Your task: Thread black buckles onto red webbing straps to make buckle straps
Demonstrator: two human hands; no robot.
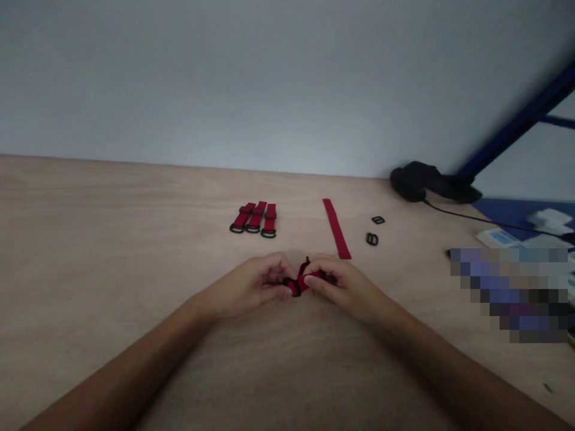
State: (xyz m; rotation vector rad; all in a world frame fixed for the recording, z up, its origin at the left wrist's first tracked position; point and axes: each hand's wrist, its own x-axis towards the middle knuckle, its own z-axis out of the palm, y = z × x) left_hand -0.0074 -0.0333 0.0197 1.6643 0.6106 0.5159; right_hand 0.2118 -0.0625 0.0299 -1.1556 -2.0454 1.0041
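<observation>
Just above the wooden table, my left hand pinches a black buckle between thumb and fingers. Red webbing passes through that buckle. Closed on the red strap is my right hand, its thumb lying along the webbing. A small dark piece sticks up behind the strap; its shape is partly hidden by the fingers. Beyond my hands lie three folded red straps with black sliders and rings. One flat red strap lies to their right, and farther right are a black slider and a black ring.
A black object with a cable sits by the wall at the back right. At the right edge are a white and blue box and a blurred-out patch. The pale wooden table meets the wall behind.
</observation>
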